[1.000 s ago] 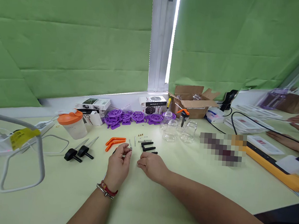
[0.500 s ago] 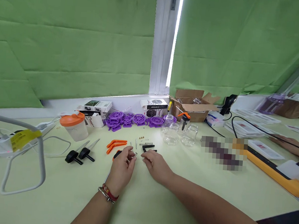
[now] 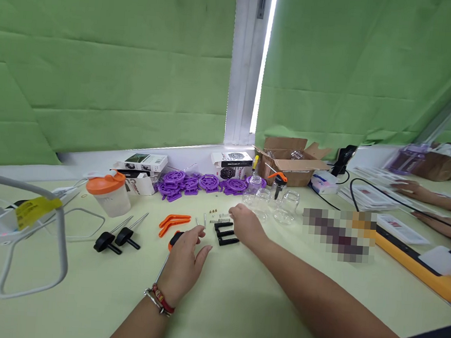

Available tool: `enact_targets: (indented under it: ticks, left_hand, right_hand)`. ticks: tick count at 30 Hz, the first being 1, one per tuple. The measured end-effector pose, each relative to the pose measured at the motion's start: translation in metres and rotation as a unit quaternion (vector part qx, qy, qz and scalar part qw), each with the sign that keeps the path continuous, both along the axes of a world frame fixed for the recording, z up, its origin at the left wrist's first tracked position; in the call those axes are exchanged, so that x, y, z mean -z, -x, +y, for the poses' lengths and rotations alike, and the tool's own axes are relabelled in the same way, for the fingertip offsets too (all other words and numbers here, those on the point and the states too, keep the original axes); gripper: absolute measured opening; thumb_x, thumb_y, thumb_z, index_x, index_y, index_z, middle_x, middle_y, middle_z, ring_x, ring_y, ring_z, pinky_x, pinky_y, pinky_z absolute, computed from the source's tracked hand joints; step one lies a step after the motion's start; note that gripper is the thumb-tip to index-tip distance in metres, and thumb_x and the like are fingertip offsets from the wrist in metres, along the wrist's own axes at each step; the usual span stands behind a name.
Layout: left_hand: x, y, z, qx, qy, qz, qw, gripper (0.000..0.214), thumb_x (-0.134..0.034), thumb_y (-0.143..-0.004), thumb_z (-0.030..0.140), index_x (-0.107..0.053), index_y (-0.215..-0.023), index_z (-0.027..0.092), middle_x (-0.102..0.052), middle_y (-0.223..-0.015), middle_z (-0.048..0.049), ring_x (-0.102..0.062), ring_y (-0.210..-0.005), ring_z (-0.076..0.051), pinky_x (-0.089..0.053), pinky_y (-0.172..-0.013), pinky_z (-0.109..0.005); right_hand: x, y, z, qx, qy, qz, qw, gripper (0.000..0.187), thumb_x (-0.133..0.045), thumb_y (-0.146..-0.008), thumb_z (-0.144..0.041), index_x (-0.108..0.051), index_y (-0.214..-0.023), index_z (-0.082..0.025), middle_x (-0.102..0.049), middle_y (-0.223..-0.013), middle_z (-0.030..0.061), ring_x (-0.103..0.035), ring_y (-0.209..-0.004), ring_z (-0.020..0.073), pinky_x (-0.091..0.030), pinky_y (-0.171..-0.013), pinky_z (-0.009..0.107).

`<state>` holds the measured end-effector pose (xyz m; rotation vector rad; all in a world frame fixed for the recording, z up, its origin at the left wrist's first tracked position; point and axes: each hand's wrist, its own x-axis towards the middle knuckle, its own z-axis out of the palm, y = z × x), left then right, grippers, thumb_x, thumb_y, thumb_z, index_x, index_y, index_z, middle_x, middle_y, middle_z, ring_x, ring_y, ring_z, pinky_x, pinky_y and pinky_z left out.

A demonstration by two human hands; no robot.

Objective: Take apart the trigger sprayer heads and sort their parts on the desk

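My left hand (image 3: 187,258) rests near the table with thumb and fingers apart, and no held thing shows between them. A black-and-orange part (image 3: 174,239) lies just beyond it, partly covered, and a thin metal rod (image 3: 161,270) runs out under the wrist. My right hand (image 3: 248,225) reaches to the small parts, fingers pinched together; whatever they hold is too small to make out. Beside it lie several black L-shaped parts (image 3: 228,241), small springs (image 3: 218,221), brass-coloured pieces (image 3: 213,211) and a thin metal pin (image 3: 205,221). Orange bent handles (image 3: 174,221) lie left of these.
Purple plastic pieces (image 3: 209,183) line the back, with clear glass jars (image 3: 287,207) and a cardboard box (image 3: 293,163) to the right. Two black knobs with rods (image 3: 127,237) and an orange-lidded cup (image 3: 111,197) stand left. Another person's hands (image 3: 413,189) are far right.
My right hand has moved away from the left, up and right to the small parts, uncovering the black parts. My left fingers have spread; the small metal piece at them no longer shows.
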<state>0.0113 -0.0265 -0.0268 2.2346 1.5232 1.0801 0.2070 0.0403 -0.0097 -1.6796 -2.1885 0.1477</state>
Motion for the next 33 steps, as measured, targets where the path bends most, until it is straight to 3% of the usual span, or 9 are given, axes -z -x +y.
enact_targets:
  ticks: [1, 4, 10, 18, 24, 27, 33]
  left_hand:
    - [0.0, 0.001, 0.0, 0.001, -0.004, 0.005, 1.0, 0.034, -0.051, -0.084, 0.031, -0.046, -0.117, 0.021, -0.061, -0.101, -0.0075, -0.058, -0.093, -0.022, -0.049, -0.079, -0.039]
    - [-0.001, 0.002, -0.001, 0.004, -0.016, 0.014, 1.0, 0.035, -0.05, -0.084, 0.031, -0.045, -0.117, 0.022, -0.061, -0.101, -0.0071, -0.058, -0.093, -0.021, -0.05, -0.078, -0.038]
    - [-0.004, -0.002, -0.005, 0.011, -0.034, 0.03, 0.999, 0.034, -0.05, -0.084, 0.03, -0.047, -0.117, 0.021, -0.063, -0.098, -0.0069, -0.06, -0.09, -0.021, -0.05, -0.076, -0.037]
    - [-0.007, -0.001, -0.005, 0.008, -0.036, 0.03, 0.999, 0.034, -0.049, -0.084, 0.028, -0.048, -0.118, 0.02, -0.064, -0.099, -0.0075, -0.06, -0.09, -0.022, -0.051, -0.075, -0.037]
    - [-0.01, -0.002, -0.006, -0.001, -0.045, 0.032, 0.998, 0.032, -0.048, -0.084, 0.028, -0.049, -0.116, 0.02, -0.065, -0.097, -0.0081, -0.061, -0.087, -0.022, -0.05, -0.073, -0.036]
    - [-0.015, 0.003, -0.004, -0.044, -0.046, 0.037, 0.997, 0.03, -0.046, -0.084, 0.027, -0.05, -0.114, 0.02, -0.064, -0.096, -0.0078, -0.061, -0.085, -0.022, -0.049, -0.071, -0.035]
    - [-0.028, 0.031, 0.009, -0.237, -0.001, 0.075, 0.969, 0.024, -0.042, -0.083, 0.025, -0.056, -0.102, 0.021, -0.066, -0.089, -0.0079, -0.061, -0.081, -0.025, -0.044, -0.058, -0.031]
  right_hand:
    - [0.0, -0.004, 0.011, 0.041, 0.022, 0.003, 0.999, 0.021, -0.045, -0.082, -0.005, -0.062, -0.089, -0.015, -0.057, -0.09, 0.0087, -0.054, -0.078, 0.0153, -0.034, -0.065, 0.024]
    - [0.009, -0.012, 0.031, 0.069, 0.053, 0.003, 0.996, 0.017, -0.049, -0.079, -0.003, -0.063, -0.082, -0.013, -0.058, -0.085, 0.0107, -0.055, -0.077, 0.0173, -0.033, -0.063, 0.025]
    - [0.025, -0.014, 0.033, 0.067, 0.075, 0.004, 0.995, 0.016, -0.052, -0.078, -0.004, -0.064, -0.081, -0.013, -0.059, -0.085, 0.0108, -0.054, -0.077, 0.0176, -0.033, -0.064, 0.025]
    - [0.017, -0.013, 0.036, 0.035, 0.086, 0.006, 0.996, 0.023, -0.05, -0.074, 0.0, -0.066, -0.085, -0.013, -0.061, -0.089, 0.0114, -0.056, -0.079, 0.0184, -0.033, -0.063, 0.026]
    - [0.009, 0.004, 0.06, 0.021, 0.068, 0.056, 0.996, 0.028, -0.052, -0.079, -0.006, -0.063, -0.102, -0.017, -0.063, -0.1, 0.0091, -0.057, -0.086, 0.0169, -0.035, -0.066, 0.024]
    - [0.015, 0.019, 0.074, 0.015, 0.077, 0.089, 0.993, 0.021, -0.054, -0.082, -0.014, -0.063, -0.1, -0.019, -0.066, -0.093, 0.0054, -0.057, -0.083, 0.0146, -0.037, -0.065, 0.023]
    - [0.03, 0.029, 0.084, 0.029, 0.092, 0.128, 0.987, 0.018, -0.06, -0.077, -0.015, -0.065, -0.093, -0.019, -0.066, -0.091, 0.0041, -0.057, -0.079, 0.0131, -0.038, -0.064, 0.022]
